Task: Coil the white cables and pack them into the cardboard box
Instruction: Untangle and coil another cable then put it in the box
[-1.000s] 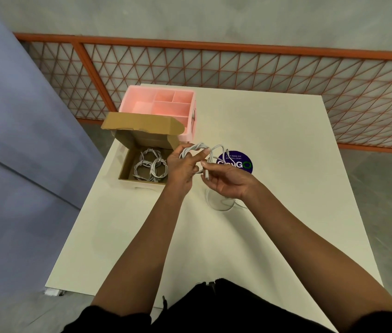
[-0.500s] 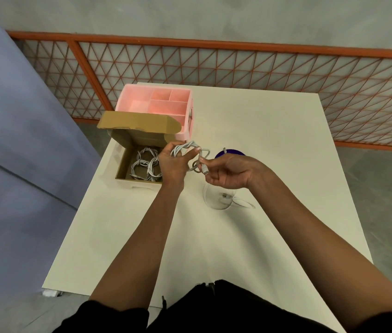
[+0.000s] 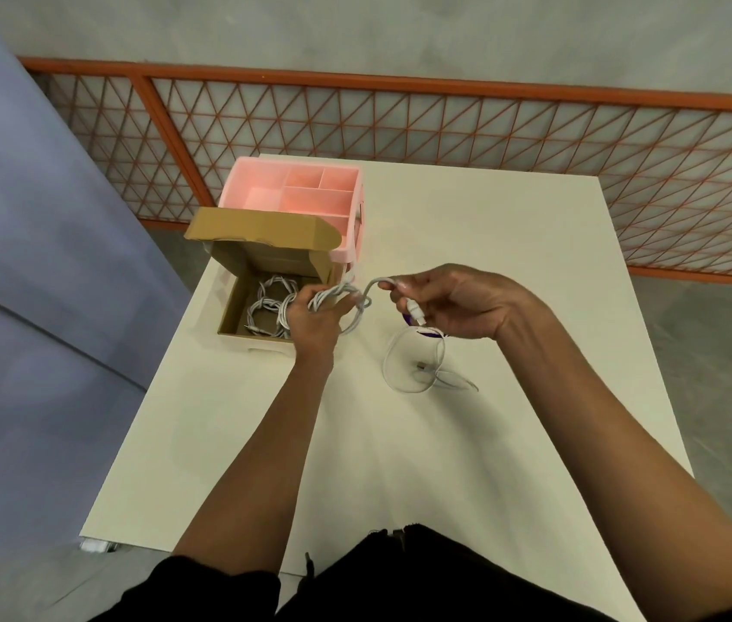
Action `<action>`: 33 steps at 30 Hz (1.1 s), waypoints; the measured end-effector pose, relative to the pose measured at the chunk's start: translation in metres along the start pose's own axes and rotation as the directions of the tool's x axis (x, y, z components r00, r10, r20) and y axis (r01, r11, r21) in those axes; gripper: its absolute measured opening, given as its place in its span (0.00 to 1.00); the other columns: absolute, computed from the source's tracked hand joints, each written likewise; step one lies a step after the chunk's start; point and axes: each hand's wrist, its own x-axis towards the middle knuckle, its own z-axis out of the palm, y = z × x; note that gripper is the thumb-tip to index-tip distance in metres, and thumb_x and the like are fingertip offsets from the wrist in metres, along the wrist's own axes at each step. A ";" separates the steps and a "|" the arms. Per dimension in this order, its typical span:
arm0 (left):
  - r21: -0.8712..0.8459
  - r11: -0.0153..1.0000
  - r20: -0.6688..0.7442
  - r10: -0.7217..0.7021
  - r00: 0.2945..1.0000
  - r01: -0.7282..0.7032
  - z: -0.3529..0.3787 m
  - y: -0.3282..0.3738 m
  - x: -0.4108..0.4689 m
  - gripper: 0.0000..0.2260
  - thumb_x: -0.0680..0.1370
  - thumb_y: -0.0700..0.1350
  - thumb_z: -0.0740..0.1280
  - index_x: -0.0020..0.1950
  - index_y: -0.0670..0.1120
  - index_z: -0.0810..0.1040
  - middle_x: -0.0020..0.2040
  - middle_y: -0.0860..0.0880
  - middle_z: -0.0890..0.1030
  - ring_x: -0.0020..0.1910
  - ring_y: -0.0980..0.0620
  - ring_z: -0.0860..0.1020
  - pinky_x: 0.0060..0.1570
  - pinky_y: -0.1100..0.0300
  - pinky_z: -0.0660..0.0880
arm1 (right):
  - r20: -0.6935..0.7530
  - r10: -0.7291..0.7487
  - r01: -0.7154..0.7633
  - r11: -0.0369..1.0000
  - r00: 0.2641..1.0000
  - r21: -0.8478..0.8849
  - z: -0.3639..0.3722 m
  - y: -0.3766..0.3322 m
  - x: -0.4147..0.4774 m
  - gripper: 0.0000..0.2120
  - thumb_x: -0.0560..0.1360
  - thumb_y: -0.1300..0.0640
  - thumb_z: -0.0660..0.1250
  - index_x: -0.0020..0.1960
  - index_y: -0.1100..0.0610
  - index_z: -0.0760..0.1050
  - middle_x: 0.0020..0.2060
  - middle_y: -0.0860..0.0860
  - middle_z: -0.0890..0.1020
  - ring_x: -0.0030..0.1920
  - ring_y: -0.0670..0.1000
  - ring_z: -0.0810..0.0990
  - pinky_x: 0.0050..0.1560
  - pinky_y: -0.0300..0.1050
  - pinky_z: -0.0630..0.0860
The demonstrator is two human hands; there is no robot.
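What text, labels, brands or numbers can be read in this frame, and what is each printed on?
None can be read. The purple sticker on the table is almost wholly hidden behind the right hand, so no lettering shows. The cardboard box and pink organizer show no print.

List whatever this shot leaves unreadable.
Head view:
- Purple sticker: wording hidden under the right hand.
- Packed cables in the cardboard box: count unclear, tangled, partly behind the left hand.
- Held cable: loop count blurred.
- Loose cable on the table: faint against white.
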 end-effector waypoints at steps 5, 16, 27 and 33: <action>-0.061 0.998 -0.068 -0.025 0.997 0.021 -0.003 0.000 0.000 0.10 0.68 0.38 0.77 0.44 0.47 0.78 0.39 0.51 0.81 0.40 0.53 0.80 0.42 0.58 0.79 | 0.040 -0.042 0.047 0.986 0.998 -0.159 0.002 -0.005 -0.009 0.09 0.78 0.67 0.58 0.48 0.61 0.77 0.32 0.49 0.74 0.31 0.44 0.72 0.33 0.34 0.66; 0.019 0.999 -0.229 -0.023 0.973 0.028 0.000 -0.007 0.001 0.12 0.67 0.42 0.78 0.46 0.45 0.79 0.42 0.51 0.81 0.41 0.51 0.80 0.44 0.57 0.79 | 0.141 -0.105 0.156 0.890 0.984 -0.428 -0.007 0.010 -0.021 0.09 0.76 0.70 0.61 0.50 0.63 0.78 0.31 0.46 0.79 0.34 0.43 0.76 0.37 0.31 0.70; -0.223 0.948 -0.017 -0.235 0.972 0.225 -0.012 -0.018 0.000 0.19 0.71 0.46 0.75 0.59 0.41 0.78 0.48 0.48 0.80 0.46 0.49 0.78 0.44 0.58 0.78 | 0.126 -0.042 0.103 0.841 0.991 -0.531 -0.040 0.003 -0.029 0.11 0.76 0.68 0.64 0.56 0.61 0.79 0.41 0.52 0.78 0.41 0.46 0.76 0.46 0.40 0.66; -0.209 0.952 0.065 -0.217 0.974 0.226 -0.014 -0.017 0.004 0.13 0.79 0.52 0.63 0.47 0.44 0.78 0.42 0.48 0.80 0.36 0.54 0.76 0.35 0.62 0.74 | 0.140 0.031 0.065 0.772 0.990 -0.632 -0.057 0.005 -0.034 0.15 0.78 0.70 0.58 0.62 0.64 0.76 0.50 0.45 0.83 0.51 0.40 0.78 0.48 0.32 0.71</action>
